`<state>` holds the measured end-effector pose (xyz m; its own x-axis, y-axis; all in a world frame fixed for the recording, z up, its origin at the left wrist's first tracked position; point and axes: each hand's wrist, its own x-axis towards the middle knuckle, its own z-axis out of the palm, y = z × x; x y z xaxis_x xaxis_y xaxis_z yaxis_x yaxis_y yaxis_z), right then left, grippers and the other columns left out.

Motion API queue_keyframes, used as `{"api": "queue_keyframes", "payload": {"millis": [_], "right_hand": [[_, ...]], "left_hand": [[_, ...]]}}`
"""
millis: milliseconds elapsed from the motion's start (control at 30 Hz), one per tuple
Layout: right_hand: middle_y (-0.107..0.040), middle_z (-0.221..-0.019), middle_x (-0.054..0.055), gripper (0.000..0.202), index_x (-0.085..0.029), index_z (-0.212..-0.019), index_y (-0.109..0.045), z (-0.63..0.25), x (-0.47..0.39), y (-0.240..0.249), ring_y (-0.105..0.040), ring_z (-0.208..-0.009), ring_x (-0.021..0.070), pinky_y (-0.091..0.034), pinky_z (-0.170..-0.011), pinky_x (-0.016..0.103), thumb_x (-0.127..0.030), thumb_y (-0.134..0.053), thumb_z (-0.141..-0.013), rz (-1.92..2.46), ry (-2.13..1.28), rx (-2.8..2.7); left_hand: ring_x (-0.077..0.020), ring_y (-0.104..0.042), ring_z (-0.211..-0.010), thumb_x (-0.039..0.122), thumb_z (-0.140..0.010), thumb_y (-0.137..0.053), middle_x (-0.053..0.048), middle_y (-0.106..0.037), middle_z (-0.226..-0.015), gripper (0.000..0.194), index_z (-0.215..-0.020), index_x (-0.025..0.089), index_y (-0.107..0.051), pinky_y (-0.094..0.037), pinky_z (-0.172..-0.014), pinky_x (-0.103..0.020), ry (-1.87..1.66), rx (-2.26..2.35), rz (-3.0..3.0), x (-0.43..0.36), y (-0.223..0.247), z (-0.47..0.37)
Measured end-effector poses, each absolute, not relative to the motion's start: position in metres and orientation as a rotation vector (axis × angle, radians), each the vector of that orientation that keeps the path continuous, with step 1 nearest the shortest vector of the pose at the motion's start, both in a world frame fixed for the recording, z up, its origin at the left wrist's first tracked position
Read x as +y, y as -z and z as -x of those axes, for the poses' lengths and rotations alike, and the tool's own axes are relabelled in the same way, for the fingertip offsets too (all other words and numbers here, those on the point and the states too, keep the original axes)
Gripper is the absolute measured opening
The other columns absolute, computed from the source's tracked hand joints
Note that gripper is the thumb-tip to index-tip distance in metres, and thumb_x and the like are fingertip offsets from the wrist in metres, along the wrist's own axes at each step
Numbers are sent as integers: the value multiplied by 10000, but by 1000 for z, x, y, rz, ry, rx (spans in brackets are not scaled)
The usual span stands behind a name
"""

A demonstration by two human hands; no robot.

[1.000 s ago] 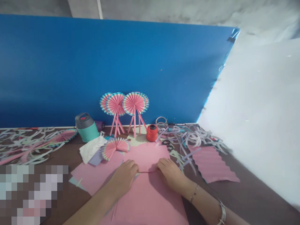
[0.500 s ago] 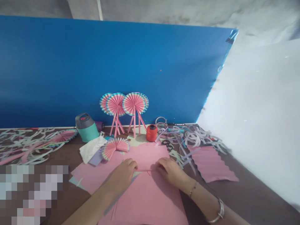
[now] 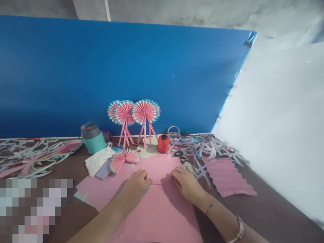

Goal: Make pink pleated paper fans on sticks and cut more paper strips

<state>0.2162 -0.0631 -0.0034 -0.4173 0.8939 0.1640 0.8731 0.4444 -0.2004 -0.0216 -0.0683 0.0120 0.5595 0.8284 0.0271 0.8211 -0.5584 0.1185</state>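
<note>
A pink sheet of paper [image 3: 159, 212] lies before me, with a narrow crease running crosswise between my hands. My left hand [image 3: 138, 184] curls over the left end of that crease, its fingers pressed together on the paper. At the right end, my right hand [image 3: 186, 184] bends its fingers down onto the same sheet; its fingertips are partly hidden. Beyond the hands rests a pleated pink fan piece [image 3: 124, 160] with a pale patterned edge. More pink paper [image 3: 93, 190] spreads out under my left forearm.
Finished round paper fans [image 3: 145, 113] lean against the blue panel [image 3: 162, 67]. A red thread spool [image 3: 163, 144], black-handled scissors [image 3: 180, 156] and a teal flask [image 3: 93, 138] stand or lie behind. Paper strips [image 3: 207, 148] heap at right, near a rippled pink sheet [image 3: 231, 177].
My left hand has shifted slightly right and rolled over the crease, its thumb now lying along it. My right hand has opened out slightly at the other end.
</note>
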Motion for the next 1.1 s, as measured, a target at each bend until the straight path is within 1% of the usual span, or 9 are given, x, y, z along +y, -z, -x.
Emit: {"api": "queue_keyframes", "payload": {"millis": [133, 267, 400, 567, 700, 800, 933, 1033, 1100], "right_hand": [[-607, -884, 61, 154, -170, -807, -614, -211, -67, 2, -488, -853, 203, -269, -732, 335, -77, -492, -818, 1444, 56, -2625], [-610, -818, 69, 112, -155, -767, -625, -208, -68, 4, -479, -796, 199, -253, -703, 349, -98, -532, -795, 1380, 165, -2732], [-604, -779, 57, 103, -158, -752, -618, -208, -66, 5, -472, -761, 191, -243, -680, 348, -126, -546, -817, 1317, 251, -2762], [-590, -791, 54, 92, -161, -765, -602, -207, -63, 10, -466, -776, 195, -248, -678, 340, -137, -546, -834, 1286, 321, -2755], [-583, -887, 68, 51, -168, -792, -591, -206, -65, 11, -469, -845, 216, -265, -710, 339, -136, -556, -812, 1352, 280, -2701], [-589, -888, 73, 105, -164, -835, -588, -205, -67, 10, -479, -848, 221, -280, -725, 340, -85, -527, -800, 1412, 201, -2718], [-607, -927, 80, 198, -149, -901, -580, -206, -68, 10, -505, -878, 216, -301, -761, 337, -20, -463, -809, 1476, 37, -2685], [-619, -925, 65, 200, -154, -937, -565, -209, -65, 10, -525, -867, 195, -315, -757, 319, -55, -402, -878, 1478, -112, -2565], [-623, -914, 57, 189, -157, -930, -565, -210, -63, 10, -530, -849, 186, -320, -745, 309, -80, -396, -897, 1483, -166, -2519]], "left_hand": [[-200, -491, -887, 59, -867, -389, -61, -548, -962, 241, -846, 195, -587, -406, -758, -335, -108, 1353, -2738, -70, -6, 22], [-210, -502, -895, 101, -890, -377, -75, -572, -949, 233, -878, 171, -599, -415, -796, -359, -158, 1275, -2755, -72, -1, 23], [-210, -523, -879, 143, -913, -372, -65, -596, -932, 229, -898, 171, -599, -436, -750, -336, -32, 1357, -2758, -72, -6, 20], [-209, -532, -888, 124, -904, -376, -64, -594, -934, 219, -936, 181, -585, -441, -707, -307, 31, 1416, -2786, -70, -4, 18], [-251, -518, -916, 71, -861, -372, -85, -582, -944, 236, -929, 170, -575, -432, -785, -391, 17, 1431, -2846, -72, -1, 18], [-267, -508, -915, 62, -832, -389, -89, -580, -964, 229, -924, 169, -569, -417, -810, -433, -8, 1429, -2797, -74, -3, 19], [-247, -512, -940, 78, -841, -394, -85, -586, -996, 224, -931, 171, -577, -413, -825, -400, -59, 1428, -2653, -72, -5, 22], [-216, -528, -950, 136, -895, -369, -73, -601, -990, 229, -941, 177, -590, -411, -848, -357, -144, 1425, -2539, -67, -5, 25], [-199, -541, -931, 169, -922, -340, -64, -606, -962, 256, -932, 181, -595, -415, -842, -335, -202, 1444, -2480, -64, -5, 26]]}}
